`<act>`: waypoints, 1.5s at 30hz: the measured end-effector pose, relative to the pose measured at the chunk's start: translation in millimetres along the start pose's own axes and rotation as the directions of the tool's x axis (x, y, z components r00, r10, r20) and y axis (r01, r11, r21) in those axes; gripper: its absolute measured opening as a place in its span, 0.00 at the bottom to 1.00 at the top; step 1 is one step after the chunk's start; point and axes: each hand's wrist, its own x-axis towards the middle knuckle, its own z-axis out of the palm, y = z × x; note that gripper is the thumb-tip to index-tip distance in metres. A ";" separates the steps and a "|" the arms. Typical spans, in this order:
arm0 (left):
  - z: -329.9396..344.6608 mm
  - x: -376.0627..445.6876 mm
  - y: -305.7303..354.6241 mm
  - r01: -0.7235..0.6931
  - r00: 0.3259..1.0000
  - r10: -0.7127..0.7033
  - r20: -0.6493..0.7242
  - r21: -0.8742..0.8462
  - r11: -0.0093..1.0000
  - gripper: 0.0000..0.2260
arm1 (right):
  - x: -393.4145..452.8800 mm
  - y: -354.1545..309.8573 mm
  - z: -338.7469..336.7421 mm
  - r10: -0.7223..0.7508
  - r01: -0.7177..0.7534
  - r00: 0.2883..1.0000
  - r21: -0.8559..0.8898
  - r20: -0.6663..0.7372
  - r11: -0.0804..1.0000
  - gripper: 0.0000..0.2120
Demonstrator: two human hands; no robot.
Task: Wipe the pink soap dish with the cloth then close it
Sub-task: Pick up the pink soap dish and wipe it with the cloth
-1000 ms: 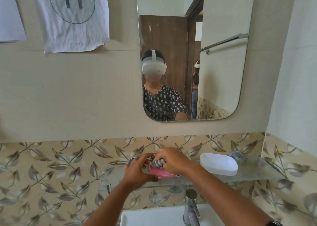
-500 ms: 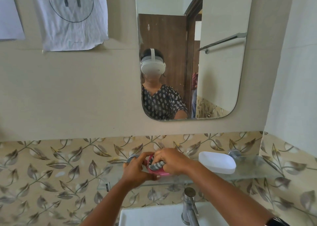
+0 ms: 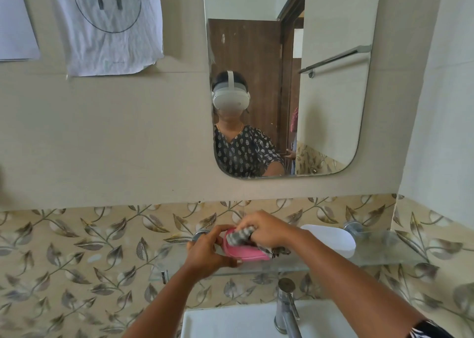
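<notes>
The pink soap dish (image 3: 243,252) sits on the glass shelf (image 3: 384,250) below the mirror. My left hand (image 3: 207,254) grips its left end, thumb in front and fingers behind. My right hand (image 3: 266,231) holds a bunched grey-and-white checked cloth (image 3: 239,236) and presses it into the top of the dish. A corner of the cloth hangs out below my right wrist. A white lid (image 3: 331,240) lies on the shelf to the right, partly hidden by my right forearm.
A chrome tap (image 3: 286,309) rises from the white basin (image 3: 230,322) directly under the shelf. The mirror (image 3: 320,107) hangs above, reflecting a person in a headset. A paper marked 11 (image 3: 107,25) is taped to the wall at upper left.
My right hand has shifted the cloth across the dish, from its near side up to its top left end. My left hand keeps its grip on the dish's left end.
</notes>
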 end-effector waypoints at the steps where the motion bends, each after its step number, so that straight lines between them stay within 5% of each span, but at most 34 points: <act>1: 0.0 0.2 -1.0 0.002 1.000 -0.002 0.002 -0.010 1.000 0.36 | -0.8 1.9 -7.3 0.020 -0.016 0.998 0.071 -0.058 0.997 0.08; 4: 0.4 -0.7 -2.3 -0.006 1.000 0.006 -0.013 -0.008 1.000 0.36 | -9.7 10.1 -31.8 0.136 -0.068 0.968 0.301 -0.209 0.951 0.08; 9: 0.6 -1.8 0.0 -0.026 0.999 0.026 -0.026 0.017 1.000 0.37 | -41.1 29.2 -48.5 0.361 -0.050 0.886 0.712 -0.292 0.700 0.12; 13: 0.4 -2.0 0.9 -0.029 0.999 0.030 -0.025 0.016 0.999 0.37 | -58.8 44.0 -49.1 0.500 -0.011 0.811 0.845 -0.305 0.535 0.15; 19: -0.2 -2.9 0.2 -0.010 1.000 0.010 0.011 -0.002 1.000 0.40 | -72.6 39.4 -37.6 0.538 -0.046 0.825 0.930 -0.171 0.366 0.25; 21: -0.6 -2.9 1.0 -0.003 1.000 0.003 0.022 -0.007 1.000 0.41 | -72.3 33.6 -33.3 0.566 -0.037 0.781 0.885 -0.264 0.464 0.19; 24: -0.3 -2.0 -0.1 0.002 1.000 -0.002 0.026 -0.007 1.000 0.42 | -66.2 24.2 -21.2 0.533 -0.115 0.665 0.633 -0.523 0.766 0.10; 27: 0.2 -2.2 -0.7 -0.006 1.000 0.006 0.007 0.005 1.000 0.40 | -51.4 23.9 1.8 0.301 -0.220 0.721 0.205 -0.625 0.954 0.05; 33: 1.4 -2.9 0.6 -0.012 1.000 0.012 -0.028 0.000 1.000 0.38 | -36.0 16.4 40.5 0.049 -0.224 0.888 -0.339 -0.457 0.914 0.08; 45: 1.7 -6.0 1.5 -0.031 0.998 0.033 -0.061 0.042 0.999 0.36 | -37.9 3.8 55.6 0.097 -0.285 0.892 -0.384 -0.441 0.878 0.11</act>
